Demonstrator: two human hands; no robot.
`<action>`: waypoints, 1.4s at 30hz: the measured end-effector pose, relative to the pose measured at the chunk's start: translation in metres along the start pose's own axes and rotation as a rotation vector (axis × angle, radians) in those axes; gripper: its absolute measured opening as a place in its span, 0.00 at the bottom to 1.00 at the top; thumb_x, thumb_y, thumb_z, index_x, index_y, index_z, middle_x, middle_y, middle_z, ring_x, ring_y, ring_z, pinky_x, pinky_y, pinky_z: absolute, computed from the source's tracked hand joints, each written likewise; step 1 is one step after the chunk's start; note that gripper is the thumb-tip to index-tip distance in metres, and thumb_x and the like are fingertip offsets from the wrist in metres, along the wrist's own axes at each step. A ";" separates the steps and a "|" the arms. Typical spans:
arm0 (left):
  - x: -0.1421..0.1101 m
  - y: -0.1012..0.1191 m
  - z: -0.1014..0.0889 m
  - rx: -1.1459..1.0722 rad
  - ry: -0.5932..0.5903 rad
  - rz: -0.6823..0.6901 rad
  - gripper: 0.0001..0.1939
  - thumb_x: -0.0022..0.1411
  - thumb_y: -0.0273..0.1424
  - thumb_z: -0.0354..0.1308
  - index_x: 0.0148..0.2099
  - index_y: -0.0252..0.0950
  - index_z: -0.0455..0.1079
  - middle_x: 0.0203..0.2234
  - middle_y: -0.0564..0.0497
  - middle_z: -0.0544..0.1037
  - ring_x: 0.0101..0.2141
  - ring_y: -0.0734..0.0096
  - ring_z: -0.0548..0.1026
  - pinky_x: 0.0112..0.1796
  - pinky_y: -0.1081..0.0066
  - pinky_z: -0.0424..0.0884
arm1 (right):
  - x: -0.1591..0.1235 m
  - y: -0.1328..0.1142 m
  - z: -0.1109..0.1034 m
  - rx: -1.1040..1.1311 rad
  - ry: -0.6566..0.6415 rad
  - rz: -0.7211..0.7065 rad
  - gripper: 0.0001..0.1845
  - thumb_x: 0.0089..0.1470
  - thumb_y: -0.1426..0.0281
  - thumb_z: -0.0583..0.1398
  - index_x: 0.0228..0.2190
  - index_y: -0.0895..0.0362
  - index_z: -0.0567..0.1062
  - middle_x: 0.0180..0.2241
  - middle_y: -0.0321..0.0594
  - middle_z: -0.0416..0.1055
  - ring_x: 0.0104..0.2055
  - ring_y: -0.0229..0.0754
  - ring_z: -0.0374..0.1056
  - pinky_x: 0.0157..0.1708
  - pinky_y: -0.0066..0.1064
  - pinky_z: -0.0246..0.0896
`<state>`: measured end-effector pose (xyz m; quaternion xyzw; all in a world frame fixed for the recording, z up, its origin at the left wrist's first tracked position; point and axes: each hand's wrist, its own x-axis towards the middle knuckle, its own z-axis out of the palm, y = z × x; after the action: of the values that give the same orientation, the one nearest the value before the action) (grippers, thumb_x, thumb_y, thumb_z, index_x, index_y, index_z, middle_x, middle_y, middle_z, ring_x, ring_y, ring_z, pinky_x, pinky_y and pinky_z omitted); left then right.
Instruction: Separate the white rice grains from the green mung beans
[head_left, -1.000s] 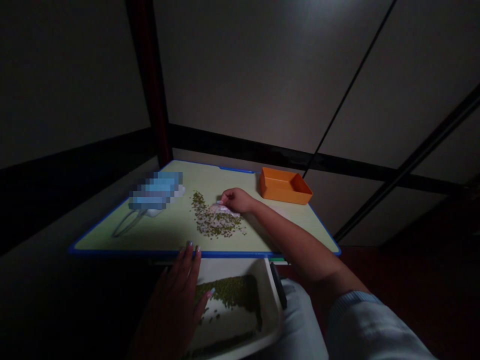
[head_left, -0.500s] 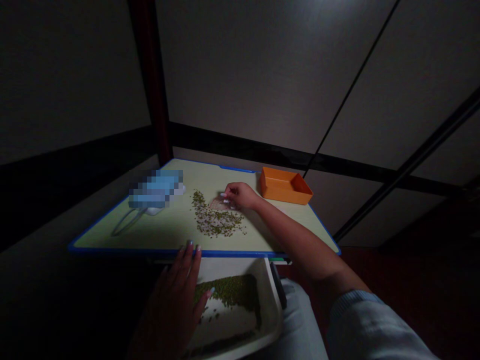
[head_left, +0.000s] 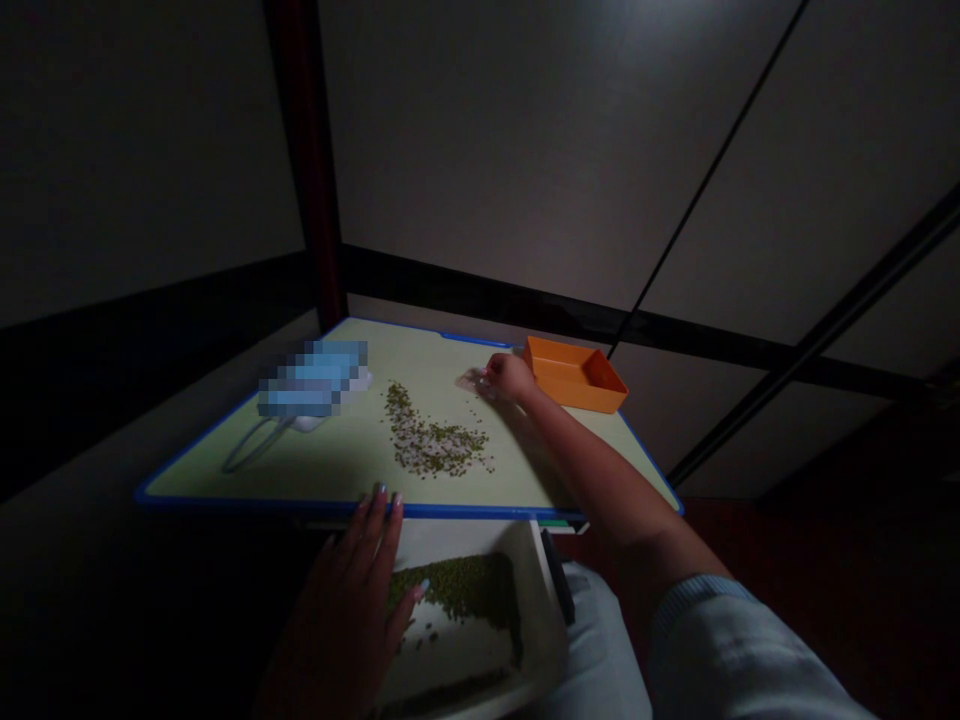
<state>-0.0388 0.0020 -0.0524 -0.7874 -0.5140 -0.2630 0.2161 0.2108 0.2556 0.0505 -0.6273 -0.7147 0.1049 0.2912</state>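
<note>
My right hand is closed on a small see-through piece, whose exact kind I cannot make out. It is over the pale yellow board, beyond a scattered patch of small green and whitish grains. Fingers spread, my left hand rests at the board's blue front edge and over the left part of a white tray. More green grains lie heaped in that tray, partly hidden by this hand.
An orange open box stands at the board's back right, close to my right wrist. At the left, a blurred blue object with a cable lies on the board. Walls rise behind and to the left.
My right hand has moved away and to the right with the see-through piece, off the grain patch and nearer the orange box. My left hand stays in place.
</note>
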 end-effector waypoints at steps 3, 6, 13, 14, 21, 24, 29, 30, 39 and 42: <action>0.001 -0.001 -0.003 0.006 -0.025 0.018 0.40 0.62 0.45 0.47 0.70 0.34 0.40 0.64 0.38 0.64 0.61 0.53 0.65 0.51 0.56 0.69 | 0.003 0.002 0.004 -0.013 -0.009 0.019 0.04 0.50 0.71 0.63 0.26 0.59 0.76 0.24 0.38 0.69 0.25 0.34 0.59 0.27 0.27 0.48; 0.002 0.000 -0.003 0.026 0.003 0.026 0.39 0.62 0.44 0.46 0.70 0.32 0.41 0.63 0.37 0.65 0.61 0.52 0.66 0.50 0.56 0.70 | 0.002 0.001 0.008 -0.011 -0.042 0.011 0.03 0.49 0.73 0.63 0.27 0.60 0.77 0.23 0.37 0.70 0.25 0.33 0.59 0.27 0.26 0.49; 0.001 0.001 0.002 0.034 0.027 0.016 0.39 0.62 0.44 0.44 0.70 0.31 0.39 0.63 0.36 0.66 0.60 0.51 0.67 0.49 0.56 0.70 | -0.011 -0.007 0.013 0.023 -0.138 -0.033 0.06 0.53 0.70 0.62 0.26 0.59 0.75 0.22 0.35 0.70 0.24 0.32 0.60 0.25 0.24 0.48; 0.000 0.001 0.001 0.036 0.021 0.015 0.39 0.62 0.43 0.44 0.70 0.31 0.39 0.63 0.37 0.65 0.60 0.52 0.67 0.49 0.56 0.70 | -0.013 -0.009 0.013 0.031 -0.149 -0.037 0.07 0.54 0.70 0.62 0.26 0.59 0.75 0.22 0.35 0.70 0.23 0.32 0.60 0.25 0.24 0.49; 0.000 0.001 0.001 0.022 0.021 0.010 0.39 0.62 0.43 0.46 0.70 0.32 0.40 0.64 0.38 0.64 0.62 0.53 0.65 0.51 0.56 0.68 | -0.034 -0.020 0.008 0.072 -0.188 -0.070 0.10 0.54 0.71 0.63 0.23 0.59 0.72 0.20 0.34 0.67 0.22 0.31 0.58 0.25 0.24 0.49; 0.001 0.001 0.002 0.028 0.022 0.015 0.40 0.61 0.43 0.47 0.70 0.32 0.41 0.63 0.37 0.65 0.61 0.52 0.66 0.50 0.56 0.69 | -0.043 -0.024 0.006 0.114 -0.195 -0.069 0.10 0.54 0.71 0.63 0.23 0.59 0.72 0.20 0.33 0.67 0.21 0.31 0.59 0.25 0.24 0.49; 0.001 0.000 0.003 0.036 0.032 0.028 0.40 0.62 0.45 0.46 0.70 0.31 0.41 0.63 0.36 0.65 0.61 0.52 0.66 0.50 0.56 0.69 | -0.056 -0.028 0.003 0.150 -0.240 -0.055 0.10 0.55 0.71 0.62 0.23 0.59 0.72 0.18 0.32 0.66 0.19 0.31 0.59 0.23 0.24 0.47; 0.001 0.000 0.003 0.036 0.034 0.026 0.40 0.62 0.45 0.45 0.70 0.31 0.41 0.63 0.37 0.65 0.61 0.52 0.66 0.50 0.56 0.69 | -0.057 -0.028 0.003 0.150 -0.236 -0.064 0.10 0.55 0.71 0.61 0.23 0.59 0.72 0.18 0.32 0.66 0.19 0.31 0.58 0.23 0.24 0.47; 0.000 0.001 0.004 0.007 0.026 0.006 0.40 0.62 0.45 0.45 0.70 0.33 0.39 0.63 0.37 0.65 0.61 0.52 0.66 0.50 0.56 0.69 | -0.055 -0.030 -0.009 0.049 -0.166 -0.228 0.08 0.55 0.69 0.61 0.26 0.59 0.75 0.23 0.34 0.70 0.25 0.32 0.59 0.26 0.24 0.45; 0.001 0.002 0.002 0.000 0.035 0.000 0.40 0.61 0.44 0.46 0.70 0.33 0.40 0.63 0.38 0.66 0.61 0.53 0.66 0.50 0.57 0.68 | -0.044 -0.029 -0.009 0.043 -0.150 -0.248 0.09 0.56 0.67 0.61 0.27 0.59 0.75 0.24 0.35 0.71 0.26 0.33 0.61 0.27 0.24 0.47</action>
<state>-0.0359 0.0032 -0.0532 -0.7828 -0.5100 -0.2765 0.2251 0.1936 0.2059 0.0605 -0.5181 -0.8040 0.1301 0.2612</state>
